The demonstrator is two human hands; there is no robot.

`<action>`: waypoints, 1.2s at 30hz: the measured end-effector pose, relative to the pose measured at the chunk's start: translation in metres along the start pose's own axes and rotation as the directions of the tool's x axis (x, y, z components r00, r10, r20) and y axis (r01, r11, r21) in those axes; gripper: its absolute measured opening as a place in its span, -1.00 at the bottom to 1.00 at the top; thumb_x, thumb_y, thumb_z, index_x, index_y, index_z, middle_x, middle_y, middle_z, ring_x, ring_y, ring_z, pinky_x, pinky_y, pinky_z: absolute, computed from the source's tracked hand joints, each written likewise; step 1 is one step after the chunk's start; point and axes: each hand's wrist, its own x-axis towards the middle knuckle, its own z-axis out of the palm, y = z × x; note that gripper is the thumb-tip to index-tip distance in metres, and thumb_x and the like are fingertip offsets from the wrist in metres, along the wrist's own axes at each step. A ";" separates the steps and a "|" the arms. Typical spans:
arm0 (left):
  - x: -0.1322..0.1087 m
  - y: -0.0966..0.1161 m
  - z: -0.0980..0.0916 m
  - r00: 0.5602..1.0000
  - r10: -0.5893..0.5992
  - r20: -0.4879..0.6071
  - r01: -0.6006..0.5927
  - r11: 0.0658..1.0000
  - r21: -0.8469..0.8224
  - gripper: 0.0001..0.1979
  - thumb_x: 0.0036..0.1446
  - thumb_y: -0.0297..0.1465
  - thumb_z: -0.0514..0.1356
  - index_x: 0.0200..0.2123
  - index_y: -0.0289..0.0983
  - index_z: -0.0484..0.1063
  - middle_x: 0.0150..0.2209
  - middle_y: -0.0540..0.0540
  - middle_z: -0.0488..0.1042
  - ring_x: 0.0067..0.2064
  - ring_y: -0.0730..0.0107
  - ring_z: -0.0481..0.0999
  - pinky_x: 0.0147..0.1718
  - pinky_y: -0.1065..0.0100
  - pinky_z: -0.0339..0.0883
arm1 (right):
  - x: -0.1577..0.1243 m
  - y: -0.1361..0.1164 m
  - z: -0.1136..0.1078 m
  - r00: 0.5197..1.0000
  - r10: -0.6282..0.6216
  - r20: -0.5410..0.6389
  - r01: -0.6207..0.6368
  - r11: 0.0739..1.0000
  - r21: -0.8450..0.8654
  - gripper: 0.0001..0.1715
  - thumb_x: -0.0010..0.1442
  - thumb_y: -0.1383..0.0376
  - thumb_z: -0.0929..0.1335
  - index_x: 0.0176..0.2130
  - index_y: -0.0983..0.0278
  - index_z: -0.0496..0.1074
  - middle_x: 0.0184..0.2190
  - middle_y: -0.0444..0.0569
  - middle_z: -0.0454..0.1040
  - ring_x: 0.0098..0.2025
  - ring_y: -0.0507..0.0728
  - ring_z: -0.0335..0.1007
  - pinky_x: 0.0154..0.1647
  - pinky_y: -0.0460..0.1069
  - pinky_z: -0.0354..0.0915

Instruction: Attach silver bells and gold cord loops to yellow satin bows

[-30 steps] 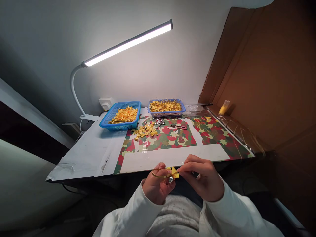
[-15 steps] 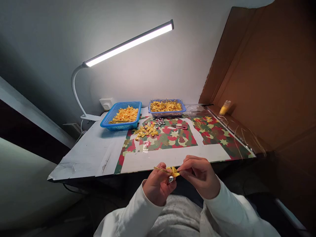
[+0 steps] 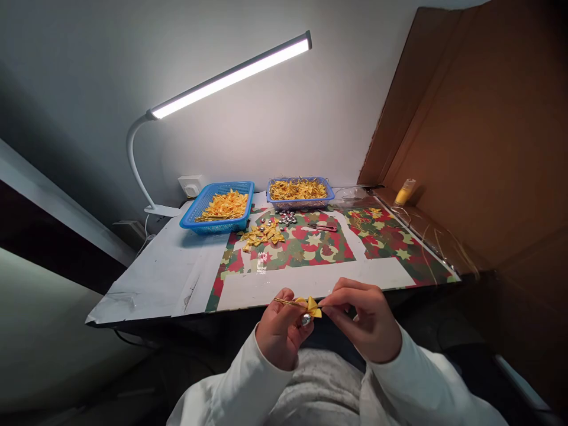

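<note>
Just off the table's front edge, my left hand (image 3: 280, 334) is closed round a yellow ribbon bow (image 3: 313, 307). A small silver bell (image 3: 306, 319) hangs under the bow, against the left fingers. Gold cord (image 3: 284, 302) sticks out to the left above the left thumb. At the bow's right side, my right hand (image 3: 366, 319) pinches with thumb and forefinger. What lies between those fingertips looks like a thin end of the cord, too small to be sure. The left fingers partly cover the bow.
A blue basket (image 3: 189, 223) of yellow bows stands at the back left; a smaller blue basket (image 3: 299, 205) holds bows with gold cords. Loose bows (image 3: 261, 235), silver bells (image 3: 288, 219) and red-handled snips (image 3: 323, 228) lie on the patterned sheet. A lamp (image 3: 231, 74) arches above.
My right hand has shifted slightly right, away from my left hand. The bow has turned a little, and more of its right loop shows.
</note>
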 end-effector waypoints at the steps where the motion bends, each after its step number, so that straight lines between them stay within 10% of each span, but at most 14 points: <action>1: -0.001 0.000 0.001 1.000 0.009 -0.001 -0.009 1.000 0.011 -0.53 -0.41 -0.49 0.34 -0.55 -0.22 0.04 -0.64 0.11 0.35 -0.62 0.61 0.28 -0.61 0.54 0.17 | 0.000 -0.002 -0.001 1.000 -0.017 0.010 0.017 1.000 -0.023 -0.83 0.06 0.50 0.34 -0.36 0.29 0.50 -0.53 -0.10 0.34 -0.50 -0.01 0.23 -0.51 -0.11 0.14; 13: 0.000 0.002 -0.003 0.993 -0.099 0.062 0.099 0.995 -0.012 -0.62 -0.32 -0.52 0.36 -0.54 -0.25 0.16 -0.56 0.06 0.43 -0.57 0.58 0.37 -0.56 0.54 0.23 | 0.004 -0.005 -0.005 0.996 -0.064 0.057 0.067 0.997 -0.050 -0.84 0.08 0.48 0.35 -0.34 0.29 0.50 -0.54 -0.09 0.34 -0.49 0.00 0.23 -0.51 -0.10 0.16; 22: 0.003 0.002 -0.004 0.970 -0.190 0.150 0.203 0.976 -0.073 -0.67 -0.35 -0.55 0.36 -0.59 -0.29 0.22 -0.58 0.02 0.44 -0.57 0.61 0.38 -0.55 0.58 0.24 | -0.002 0.018 0.013 0.986 0.167 0.002 -0.155 0.915 0.372 -0.94 0.06 0.36 0.41 -0.40 0.24 0.54 -0.54 -0.10 0.38 -0.49 0.01 0.25 -0.49 -0.07 0.16; 31: -0.009 0.003 0.009 0.991 0.116 0.068 -0.119 0.992 0.034 -0.55 -0.36 -0.49 0.39 -0.57 -0.25 0.10 -0.67 0.14 0.31 -0.62 0.61 0.28 -0.59 0.54 0.19 | -0.009 0.035 0.033 0.923 0.380 0.056 -0.320 0.680 0.660 -0.80 -0.07 0.19 0.48 -0.49 0.27 0.50 -0.58 -0.14 0.35 -0.51 0.00 0.23 -0.46 -0.07 0.18; 36: -0.015 0.003 0.013 0.949 0.297 0.105 -0.307 0.947 0.099 -0.56 -0.33 -0.47 0.42 -0.60 -0.27 0.12 -0.65 0.14 0.25 -0.61 0.64 0.22 -0.60 0.53 0.12 | -0.008 0.035 0.033 0.962 0.269 -0.047 -0.187 0.775 0.603 -0.92 0.00 0.27 0.45 -0.45 0.24 0.51 -0.55 -0.12 0.35 -0.49 0.01 0.23 -0.48 -0.07 0.17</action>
